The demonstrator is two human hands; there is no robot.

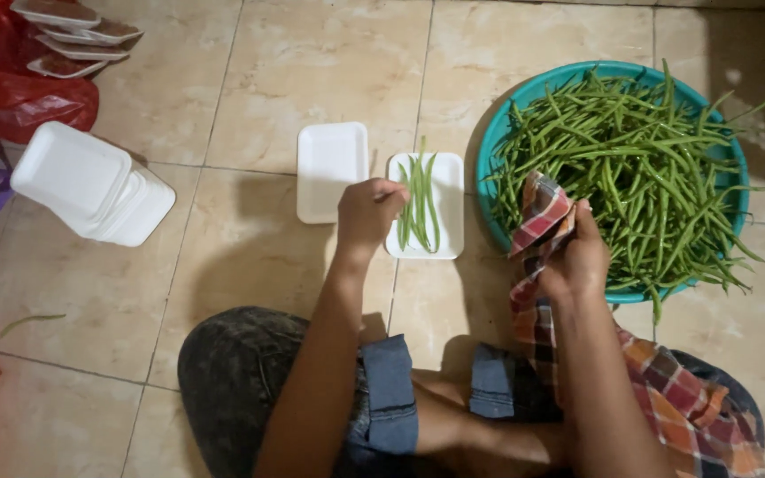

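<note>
Floor tray's (446,190) beans (418,204) touch left fingers (391,192).

white foam trays (90,184) stacked left; red bags (19,102), perhaps plastic.

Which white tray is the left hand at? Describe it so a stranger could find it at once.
Start at the big teal basin heaped with green beans on the tiled floor. Just beside its left rim lies a small white foam tray, which the left hand touches. Unlike the empty tray next to it, this one holds a few green beans.
</note>
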